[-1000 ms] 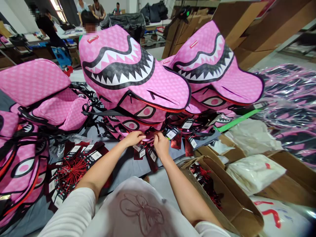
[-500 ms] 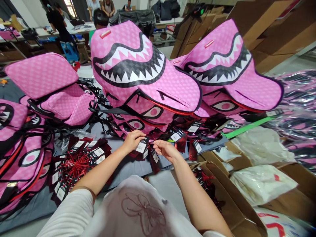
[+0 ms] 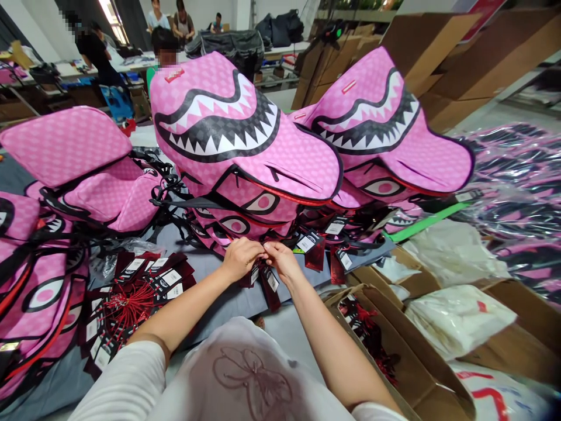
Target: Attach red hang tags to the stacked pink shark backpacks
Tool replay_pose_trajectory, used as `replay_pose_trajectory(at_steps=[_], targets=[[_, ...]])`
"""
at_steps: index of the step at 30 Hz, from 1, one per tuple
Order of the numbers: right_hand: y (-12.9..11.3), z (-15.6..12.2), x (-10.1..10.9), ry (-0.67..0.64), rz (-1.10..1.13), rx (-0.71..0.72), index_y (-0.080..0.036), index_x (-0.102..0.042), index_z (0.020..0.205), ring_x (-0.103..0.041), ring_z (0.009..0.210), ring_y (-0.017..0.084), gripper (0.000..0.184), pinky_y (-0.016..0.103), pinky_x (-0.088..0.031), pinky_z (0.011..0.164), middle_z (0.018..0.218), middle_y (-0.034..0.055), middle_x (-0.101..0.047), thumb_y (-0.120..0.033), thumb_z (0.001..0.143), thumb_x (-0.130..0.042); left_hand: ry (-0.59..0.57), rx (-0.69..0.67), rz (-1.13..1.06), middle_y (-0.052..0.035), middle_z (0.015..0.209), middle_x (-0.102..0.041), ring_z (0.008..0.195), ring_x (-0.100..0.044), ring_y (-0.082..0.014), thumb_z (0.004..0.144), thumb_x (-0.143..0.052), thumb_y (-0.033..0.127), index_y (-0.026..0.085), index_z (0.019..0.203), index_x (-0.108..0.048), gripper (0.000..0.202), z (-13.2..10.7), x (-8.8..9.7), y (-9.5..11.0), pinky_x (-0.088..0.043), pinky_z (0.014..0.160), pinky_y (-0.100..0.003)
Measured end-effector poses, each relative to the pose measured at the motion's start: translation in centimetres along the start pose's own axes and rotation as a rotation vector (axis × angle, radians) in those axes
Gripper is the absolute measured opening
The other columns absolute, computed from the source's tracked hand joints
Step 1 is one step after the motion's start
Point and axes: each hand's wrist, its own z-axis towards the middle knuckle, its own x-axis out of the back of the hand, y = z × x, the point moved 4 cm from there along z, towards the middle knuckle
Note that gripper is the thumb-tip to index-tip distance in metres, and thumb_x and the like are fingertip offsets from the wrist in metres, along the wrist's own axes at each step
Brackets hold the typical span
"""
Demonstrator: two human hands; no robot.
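Note:
My left hand (image 3: 242,258) and my right hand (image 3: 283,261) meet fingertip to fingertip in front of a stack of pink backpacks (image 3: 263,175) with shark-mouth flaps. Both are closed in a pinch at a thin red hang tag cord, which the fingers now mostly hide. Below them dangle black and dark red hang tags (image 3: 270,283) with white barcode labels. More hang tags (image 3: 312,245) stick out from the stack, right of my right hand. A fanned bunch of tags (image 3: 131,298) with red cords lies left of my left forearm.
Other pink backpacks (image 3: 70,146) lie at the left. A second stack (image 3: 372,128) stands at the right, beside plastic-wrapped bags (image 3: 526,187). Below it is an open cardboard box (image 3: 407,351) with tags inside. People work at tables in the background.
My left hand has moved right and my right hand slightly left, so their fingertips now meet. The tag label beside my left hand is now largely covered. The view has shifted slightly.

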Motion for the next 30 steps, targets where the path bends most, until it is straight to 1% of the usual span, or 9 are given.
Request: replay_pose_trajectory(at_steps=[3, 5, 7, 12, 16, 21, 23, 26, 30], targets=[[0.1, 0.0, -0.4, -0.039, 0.135, -0.056, -0.016, -0.065, 0.069, -0.049, 0.054, 0.005, 0.049, 0.016, -0.039, 0.046, 0.063, -0.0030, -0.060, -0.044, 0.043, -0.095, -0.047, 0.128, -0.229, -0.0034, 0.098, -0.076, 0.086, -0.068, -0.0153, 0.096, -0.055, 0.029, 0.021, 0.096, -0.073, 0.020, -0.1, -1.0, -1.0, -0.049, 0.080, -0.028], [0.2, -0.2, -0.8, -0.057, 0.157, -0.089, -0.015, -0.065, 0.069, -0.049, 0.055, 0.005, 0.050, 0.016, -0.041, 0.048, 0.064, -0.0028, -0.060, -0.043, 0.041, -0.096, -0.041, 0.251, -0.275, -0.0022, 0.095, -0.076, 0.086, -0.069, -0.0152, 0.094, -0.059, 0.025, 0.022, 0.094, -0.073, 0.015, -0.2, -1.4, -1.9, -0.049, 0.080, -0.026], [0.2, -0.3, -1.0, -0.033, 0.130, -0.070, -0.016, -0.066, 0.071, -0.050, 0.056, 0.006, 0.052, 0.016, -0.040, 0.048, 0.065, -0.0022, -0.061, -0.042, 0.039, -0.097, -0.054, 0.316, -0.263, -0.0016, 0.094, -0.076, 0.086, -0.069, -0.0153, 0.092, -0.060, 0.023, 0.022, 0.094, -0.074, 0.014, -0.4, -1.5, -2.3, -0.049, 0.080, -0.026], [0.4, -0.3, -1.2, 0.073, 0.012, 0.068, -0.017, -0.067, 0.073, -0.048, 0.056, 0.007, 0.054, 0.019, -0.036, 0.050, 0.062, -0.0032, -0.060, -0.048, 0.038, -0.094, -0.104, 0.393, -0.206, -0.0010, 0.095, -0.075, 0.088, -0.068, -0.0157, 0.092, -0.060, 0.025, 0.023, 0.095, -0.075, 0.016, -0.4, -1.3, -2.1, -0.048, 0.081, -0.026], [0.7, -0.1, -1.1, 0.168, -0.006, 0.143, -0.017, -0.066, 0.071, -0.048, 0.057, 0.009, 0.054, 0.022, -0.034, 0.052, 0.063, -0.0029, -0.060, -0.051, 0.037, -0.091, -0.132, 0.437, -0.190, -0.0005, 0.095, -0.075, 0.087, -0.067, -0.0153, 0.093, -0.059, 0.026, 0.023, 0.097, -0.075, 0.017, -0.1, -1.3, -1.6, -0.047, 0.080, -0.025], [1.1, 0.2, -0.8, 0.175, -0.046, 0.207, -0.017, -0.066, 0.072, -0.046, 0.056, 0.009, 0.046, 0.025, -0.034, 0.054, 0.067, -0.0021, -0.061, -0.050, 0.046, -0.086, -0.162, 0.463, -0.146, 0.0004, 0.097, -0.075, 0.089, -0.066, -0.0153, 0.094, -0.057, 0.028, 0.025, 0.100, -0.075, 0.020, 0.0, -1.1, -1.3, -0.046, 0.077, -0.024], [1.2, 0.3, -0.7, 0.174, -0.090, 0.251, -0.017, -0.065, 0.072, -0.045, 0.057, 0.010, 0.042, 0.026, -0.036, 0.056, 0.067, -0.0018, -0.061, -0.049, 0.051, -0.083, -0.178, 0.474, -0.138, 0.0007, 0.098, -0.075, 0.089, -0.066, -0.0152, 0.094, -0.056, 0.029, 0.026, 0.101, -0.075, 0.021, 0.0, -1.1, -1.2, -0.045, 0.077, -0.024], [1.1, 0.3, -0.5, 0.174, -0.207, 0.347, -0.018, -0.065, 0.073, -0.051, 0.063, 0.013, 0.036, 0.029, -0.043, 0.063, 0.070, 0.0002, -0.063, -0.048, 0.057, -0.078, -0.194, 0.509, -0.136, 0.0016, 0.095, -0.075, 0.087, -0.066, -0.0150, 0.094, -0.056, 0.029, 0.026, 0.097, -0.074, 0.019, 0.2, -1.1, -1.0, -0.044, 0.075, -0.024], [1.3, 0.4, -0.2, 0.184, -0.350, 0.433, -0.019, -0.066, 0.072, -0.057, 0.070, 0.017, 0.032, 0.033, -0.047, 0.071, 0.074, 0.0028, -0.065, -0.048, 0.062, -0.073, -0.222, 0.631, -0.049, 0.0026, 0.084, -0.073, 0.080, -0.066, -0.0164, 0.087, -0.063, 0.027, 0.024, 0.091, -0.069, 0.009, 0.5, -1.1, -0.9, -0.042, 0.069, -0.026]])
